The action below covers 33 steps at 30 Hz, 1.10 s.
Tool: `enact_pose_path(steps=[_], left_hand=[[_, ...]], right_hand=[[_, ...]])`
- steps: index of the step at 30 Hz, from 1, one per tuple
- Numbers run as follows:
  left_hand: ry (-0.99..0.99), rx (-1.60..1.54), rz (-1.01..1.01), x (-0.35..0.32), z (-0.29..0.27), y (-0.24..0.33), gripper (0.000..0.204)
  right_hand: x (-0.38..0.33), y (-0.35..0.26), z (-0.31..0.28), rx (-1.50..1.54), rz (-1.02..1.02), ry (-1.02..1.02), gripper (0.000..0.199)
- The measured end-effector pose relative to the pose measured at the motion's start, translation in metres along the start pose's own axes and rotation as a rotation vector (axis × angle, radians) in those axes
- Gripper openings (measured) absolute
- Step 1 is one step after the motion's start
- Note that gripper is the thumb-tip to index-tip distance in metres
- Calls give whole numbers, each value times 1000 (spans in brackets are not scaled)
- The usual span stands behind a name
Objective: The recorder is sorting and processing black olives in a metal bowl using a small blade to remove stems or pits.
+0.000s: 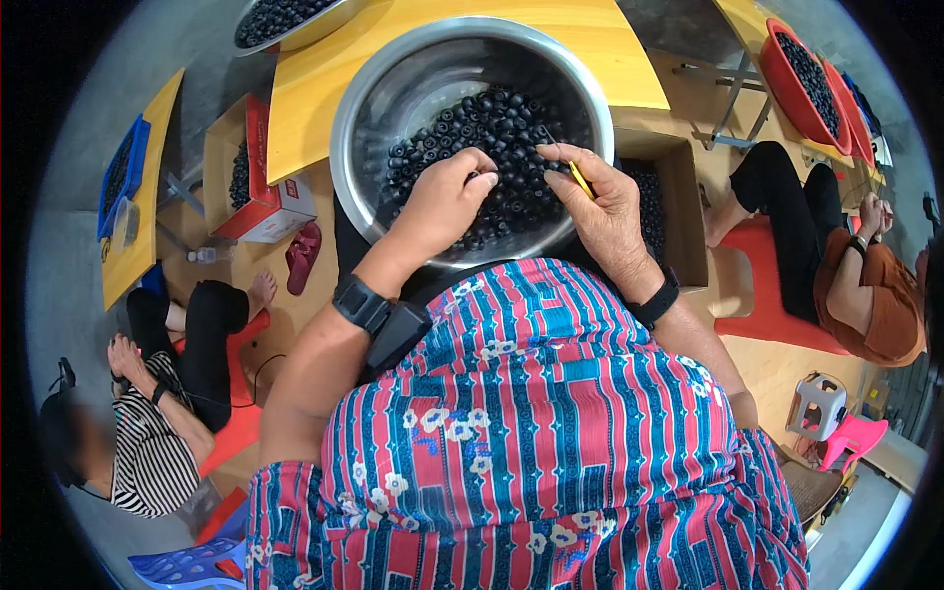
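Note:
A wide steel bowl (346, 128) in front of me holds a heap of small, round, black hollow parts (482, 123). Over its near left side, my left hand (442, 202) is closed in a pinch, with what looks like one black part between thumb and fingers. My right hand (602, 197), over the bowl's right side, grips a thin tool with a yellow handle (581, 180). Its slim end points up and left over the heap; the exact kind of tool is hard to make out. The two hands are a short way apart.
A yellow table (305, 88) lies beyond the bowl. Cardboard boxes with black parts stand at the right (693, 216) and left (221, 167). Two people sit at the sides, near a blue tray (126, 177) and a red basin (777, 74). A dark red slipper (304, 258) lies on the floor.

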<state>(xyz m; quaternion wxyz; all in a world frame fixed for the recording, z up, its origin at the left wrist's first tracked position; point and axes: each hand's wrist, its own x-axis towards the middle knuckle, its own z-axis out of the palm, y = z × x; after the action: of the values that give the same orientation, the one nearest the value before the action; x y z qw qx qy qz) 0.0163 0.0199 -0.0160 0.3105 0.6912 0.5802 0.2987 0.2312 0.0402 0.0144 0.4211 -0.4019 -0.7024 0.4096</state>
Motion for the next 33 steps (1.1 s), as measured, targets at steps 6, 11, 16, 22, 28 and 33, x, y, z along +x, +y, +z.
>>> enact_pose_path(steps=[6, 11, 16, 22, 28, 33], left_hand=[[-313, -1089, -326, -27, -4, 14, 20], [-348, -1291, -306, -37, 2, 17, 29], [-358, -1340, -346, -36, 4, 22, 25], [-350, -1337, -350, -37, 7, 18, 20], [-309, -1529, -298, -38, 9, 14, 21], [-290, -1528, -285, -38, 8, 18, 19]], right_hand=[[-3, 7, 3, 150, -6, -198, 31], [-5, 9, 9, 191, -22, -308, 32], [-5, 12, 8, 152, -44, -307, 29], [-5, -5, 8, -10, -142, -273, 26], [-4, -6, 4, -88, -102, -212, 23], [-4, -1, 5, -102, -186, -334, 21]])
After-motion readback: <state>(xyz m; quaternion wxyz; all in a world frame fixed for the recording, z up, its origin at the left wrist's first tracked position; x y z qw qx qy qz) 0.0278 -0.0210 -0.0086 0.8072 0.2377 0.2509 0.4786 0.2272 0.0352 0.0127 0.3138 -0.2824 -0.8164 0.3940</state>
